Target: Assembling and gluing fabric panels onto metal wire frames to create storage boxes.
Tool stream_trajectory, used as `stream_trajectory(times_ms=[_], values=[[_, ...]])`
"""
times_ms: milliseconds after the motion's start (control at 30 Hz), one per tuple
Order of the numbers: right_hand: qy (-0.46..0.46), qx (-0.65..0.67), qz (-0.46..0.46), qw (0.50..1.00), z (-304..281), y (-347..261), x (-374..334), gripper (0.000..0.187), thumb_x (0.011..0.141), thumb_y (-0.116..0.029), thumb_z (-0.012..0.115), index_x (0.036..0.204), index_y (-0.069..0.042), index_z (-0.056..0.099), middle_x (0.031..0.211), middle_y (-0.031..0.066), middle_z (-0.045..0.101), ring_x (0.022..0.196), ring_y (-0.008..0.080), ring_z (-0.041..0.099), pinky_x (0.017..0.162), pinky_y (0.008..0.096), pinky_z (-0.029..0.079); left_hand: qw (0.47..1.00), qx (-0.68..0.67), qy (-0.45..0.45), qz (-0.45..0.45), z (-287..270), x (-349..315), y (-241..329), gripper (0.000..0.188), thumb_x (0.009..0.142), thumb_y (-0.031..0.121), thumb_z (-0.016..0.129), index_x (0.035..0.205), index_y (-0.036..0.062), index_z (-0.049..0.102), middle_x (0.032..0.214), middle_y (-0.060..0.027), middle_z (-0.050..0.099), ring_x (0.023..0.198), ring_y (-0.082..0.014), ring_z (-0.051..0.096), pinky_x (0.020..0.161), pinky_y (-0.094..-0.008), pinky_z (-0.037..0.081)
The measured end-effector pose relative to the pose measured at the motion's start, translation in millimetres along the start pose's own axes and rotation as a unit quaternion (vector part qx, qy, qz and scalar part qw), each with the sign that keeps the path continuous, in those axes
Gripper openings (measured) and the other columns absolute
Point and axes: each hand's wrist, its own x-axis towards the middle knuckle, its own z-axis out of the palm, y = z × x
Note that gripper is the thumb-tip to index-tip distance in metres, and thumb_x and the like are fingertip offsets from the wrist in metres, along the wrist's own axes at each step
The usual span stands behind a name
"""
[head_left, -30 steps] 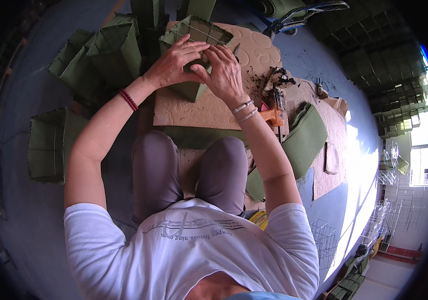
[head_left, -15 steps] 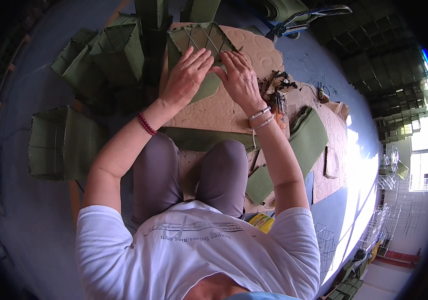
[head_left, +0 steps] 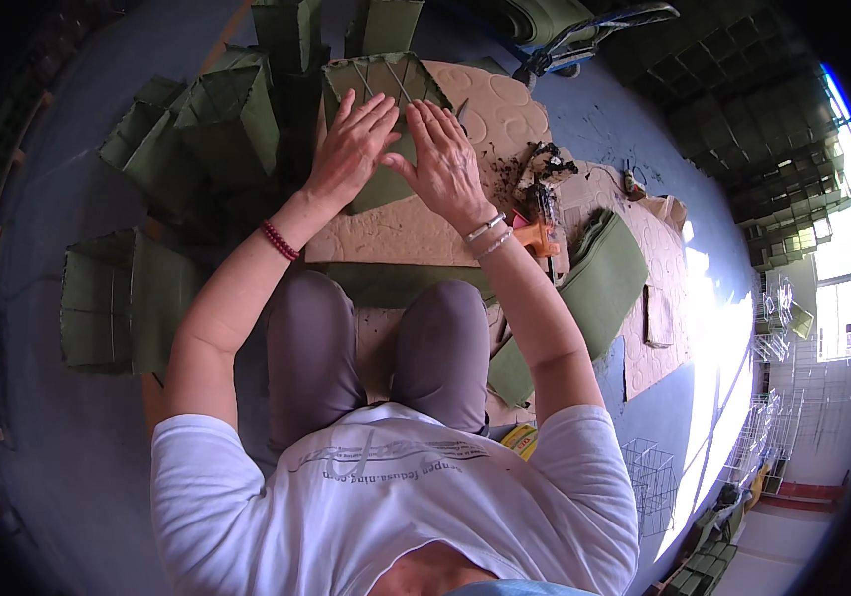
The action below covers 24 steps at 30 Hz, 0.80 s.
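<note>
A green fabric box (head_left: 386,189) with a thin wire frame lies on the cardboard in front of my knees. My left hand (head_left: 348,154) rests flat on the left of its upper face, fingers stretched out and holding nothing. Beside it, my right hand (head_left: 440,167) presses on the box's right part, fingers straight and close together, the thumb out toward the left hand. Thin wires cross the box beyond my fingertips. A pair of scissors (head_left: 462,107) seems to lie just right of the box, partly hidden.
Brown cardboard (head_left: 396,238) covers the work surface. To the right are an orange glue gun (head_left: 540,238), dark-stained scraps (head_left: 548,164) and folded green fabric (head_left: 594,278). Several green boxes (head_left: 227,119) stand at the left, another (head_left: 128,303) nearer. Wire frames (head_left: 649,482) stand lower right.
Both hands have shifted slightly left in the picture, and the box and surroundings shift too. The orange glue gun shows more fully beside my right forearm. Both hands stay flat on the box.
</note>
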Motion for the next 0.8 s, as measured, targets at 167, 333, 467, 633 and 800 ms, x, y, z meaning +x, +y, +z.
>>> stream_trajectory(times_ms=[167, 333, 467, 633, 800], values=[[0.044, 0.299, 0.173, 0.938, -28.0, 35.8, 1.4, 0.044, 0.100, -0.032, 0.046, 0.126, 0.002, 0.056, 0.117, 0.0205, 0.065, 0.106, 0.0327, 0.064, 0.092, 0.0356, 0.047, 0.996, -0.067, -0.046, 0.030, -10.1, 2.9, -3.5, 0.046, 0.094, 0.025, 0.058, 0.133, 0.0015, 0.051, 0.136, -0.0114, 0.053, 0.133, -0.0287, 0.044, 0.114, -0.0483, 0.028], [0.226, 0.367, 0.491, 0.757, -24.7, 111.1, -138.0, 0.038, 0.096, -0.035, 0.060, 0.087, 0.001, 0.069, 0.076, 0.0064, 0.070, 0.067, 0.0114, 0.066, 0.062, 0.0236, 0.051, 0.945, -0.249, 0.106, -0.184, -8.0, 18.6, -22.4, 0.045, 0.091, 0.039, 0.064, 0.116, 0.0016, 0.063, 0.125, -0.0160, 0.055, 0.117, -0.0279, 0.053, 0.101, -0.0359, 0.040], [0.157, 0.357, 0.627, 0.675, -11.4, 102.5, -260.1, 0.039, 0.095, -0.034, 0.060, 0.093, 0.004, 0.066, 0.077, 0.0077, 0.068, 0.068, 0.0163, 0.069, 0.060, 0.0263, 0.054, 0.908, -0.218, 0.205, -0.292, -8.9, 28.7, -48.0, 0.027, 0.086, 0.023, 0.074, 0.087, -0.0034, 0.071, 0.080, -0.0049, 0.065, 0.076, -0.0131, 0.060, 0.071, -0.0276, 0.047], [0.233, 0.465, 0.640, 0.565, 20.9, 94.6, -276.1, 0.049, 0.092, -0.030, 0.065, 0.123, 0.007, 0.055, 0.110, 0.0099, 0.065, 0.097, 0.0181, 0.067, 0.080, 0.0254, 0.053, 0.967, -0.123, 0.192, -0.116, -26.2, 48.2, -33.4, 0.026, 0.086, 0.024, 0.071, 0.097, 0.0003, 0.068, 0.095, -0.0090, 0.066, 0.084, -0.0219, 0.065, 0.074, -0.0350, 0.051], [0.289, 0.471, 0.673, 0.491, 37.5, 113.4, -267.5, 0.048, 0.083, -0.035, 0.075, 0.112, 0.001, 0.061, 0.092, 0.0014, 0.063, 0.079, 0.0107, 0.060, 0.066, 0.0231, 0.048, 0.989, -0.038, -0.021, 0.141, -43.4, 35.5, -22.4, 0.022, 0.090, 0.021, 0.067, 0.098, 0.0008, 0.068, 0.098, -0.0129, 0.069, 0.086, -0.0277, 0.067, 0.075, -0.0377, 0.053]])
